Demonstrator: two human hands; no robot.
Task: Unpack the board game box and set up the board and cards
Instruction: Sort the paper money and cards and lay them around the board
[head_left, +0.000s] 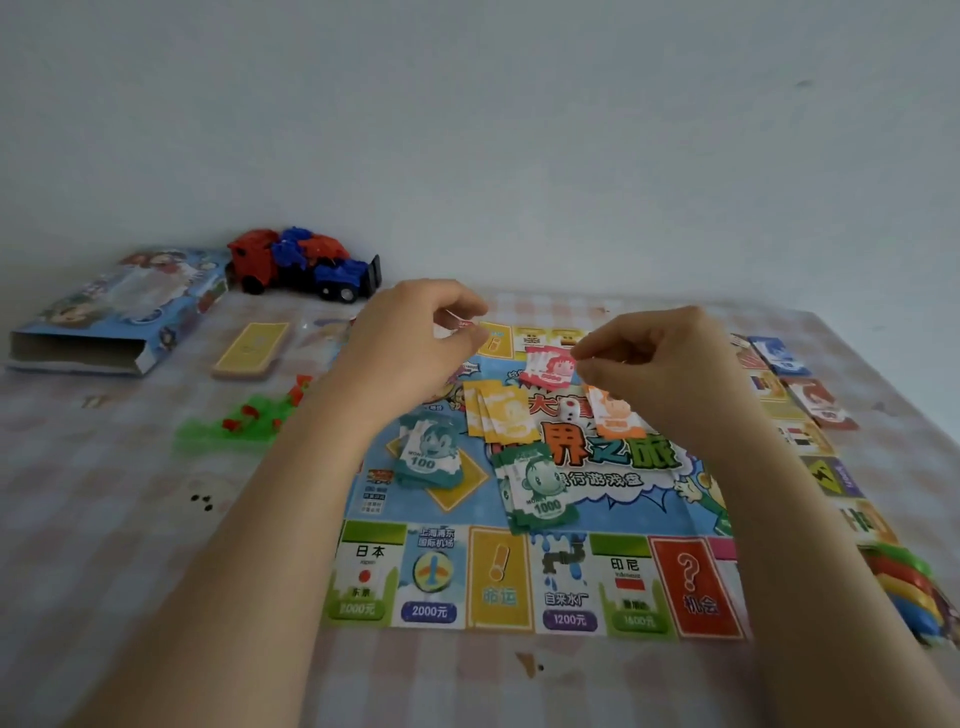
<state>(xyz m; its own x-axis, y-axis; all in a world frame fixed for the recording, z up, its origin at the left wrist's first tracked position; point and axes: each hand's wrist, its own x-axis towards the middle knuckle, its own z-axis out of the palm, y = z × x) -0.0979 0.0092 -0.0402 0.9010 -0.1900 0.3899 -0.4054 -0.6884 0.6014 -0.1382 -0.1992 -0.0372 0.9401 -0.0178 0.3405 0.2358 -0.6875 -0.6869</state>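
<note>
**Board down, money sorted — little seems left**

The board lies unfolded at centre, with banknote piles and a die on its middle. The open box sits at ten o'clock, with a yellow card deck beside it. The left hand pinches a small slip. The right hand is curled over the pink notes — I cannot tell whether it grasps anything.

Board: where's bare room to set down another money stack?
Free: cloth left of the board, near side of the green plastic pieces; board patch right of the 1000 stack. Crowded: board centre, with 100 stack, yellow stack, pink stack, orange stack, die.
</note>
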